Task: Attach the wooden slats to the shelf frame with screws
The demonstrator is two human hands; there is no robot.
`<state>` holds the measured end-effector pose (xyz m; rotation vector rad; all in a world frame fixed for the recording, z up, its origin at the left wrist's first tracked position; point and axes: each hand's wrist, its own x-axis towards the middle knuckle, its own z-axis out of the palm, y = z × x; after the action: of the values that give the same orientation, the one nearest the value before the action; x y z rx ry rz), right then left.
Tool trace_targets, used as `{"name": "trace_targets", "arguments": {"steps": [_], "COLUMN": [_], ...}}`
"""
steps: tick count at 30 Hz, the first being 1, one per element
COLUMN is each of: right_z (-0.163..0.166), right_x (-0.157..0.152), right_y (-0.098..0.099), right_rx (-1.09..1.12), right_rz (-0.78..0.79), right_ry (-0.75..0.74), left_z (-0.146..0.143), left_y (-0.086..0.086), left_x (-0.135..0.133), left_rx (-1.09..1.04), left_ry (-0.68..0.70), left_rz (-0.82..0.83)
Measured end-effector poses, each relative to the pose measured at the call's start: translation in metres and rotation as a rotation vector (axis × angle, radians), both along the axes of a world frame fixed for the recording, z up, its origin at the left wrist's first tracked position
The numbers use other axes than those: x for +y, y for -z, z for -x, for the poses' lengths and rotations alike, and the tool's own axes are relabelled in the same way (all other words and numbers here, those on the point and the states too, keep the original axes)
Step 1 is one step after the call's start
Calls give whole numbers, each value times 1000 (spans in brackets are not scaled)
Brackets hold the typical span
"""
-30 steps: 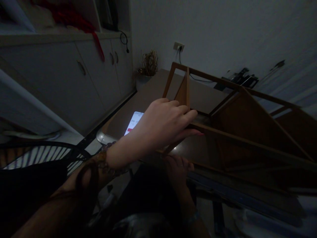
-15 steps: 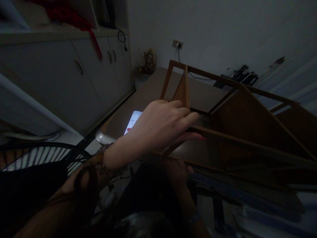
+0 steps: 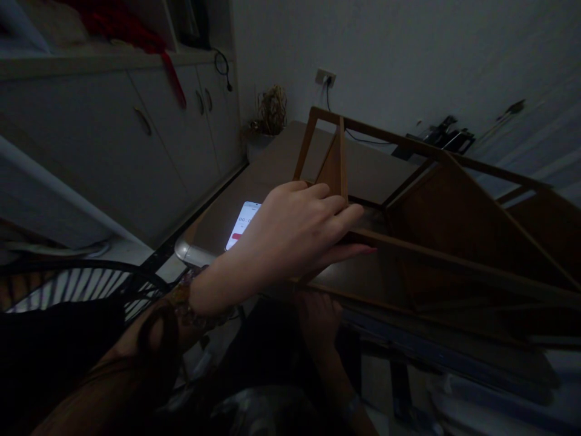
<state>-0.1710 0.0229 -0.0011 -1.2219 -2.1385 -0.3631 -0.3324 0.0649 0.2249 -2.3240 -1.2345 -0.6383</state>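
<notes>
Resting on the right part of the brownish-grey table (image 3: pixel 272 160), a wooden rack (image 3: pixel 454 218), brown, long and open-framed, with slim rails and flat wooden panels. Runs from the middle of the scene away to the right, sinking into deep shadow at that end. On the far side, a long top rail (image 3: pixel 385 137) with a rounded left corner; close to that corner, a thin upright strip (image 3: pixel 343 157), lighter and warmer in tone than the rest. Farther right, a broad slanting panel, dark reddish brown. Between the members, open gaps with bare tabletop showing through.

At the left end of the near top rail (image 3: pixel 422 253), clasped by the left hand (image 3: pixel 302 221): four fingers bent over the top, thumb with a reddish nail stretched along the near side, closed round the wood with little gap. Lower down, by the table's near edge, the right hand (image 3: pixel 320 315), with fingers bent close to the rack's bottom rail (image 3: pixel 363 301). Too dark there to tell how far open, or whether holding or merely touching.

Just left of the left hand and partly covered by it, a lit phone (image 3: pixel 240 221) lying on the table.
</notes>
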Motion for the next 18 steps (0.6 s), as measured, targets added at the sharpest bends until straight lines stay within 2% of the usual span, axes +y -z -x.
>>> {"name": "trace_targets", "arguments": {"steps": [7, 18], "right_z": [8, 9], "right_x": [-2, -4], "right_y": [-2, -7], "right_rx": [11, -34], "right_rz": [34, 192], "right_ry": [-6, 19], "left_z": [-1, 2], "left_y": [-2, -2], "left_x": [-2, 1], "left_rx": [5, 7], "left_ry": [-13, 23], "left_rz": [2, 9]}}
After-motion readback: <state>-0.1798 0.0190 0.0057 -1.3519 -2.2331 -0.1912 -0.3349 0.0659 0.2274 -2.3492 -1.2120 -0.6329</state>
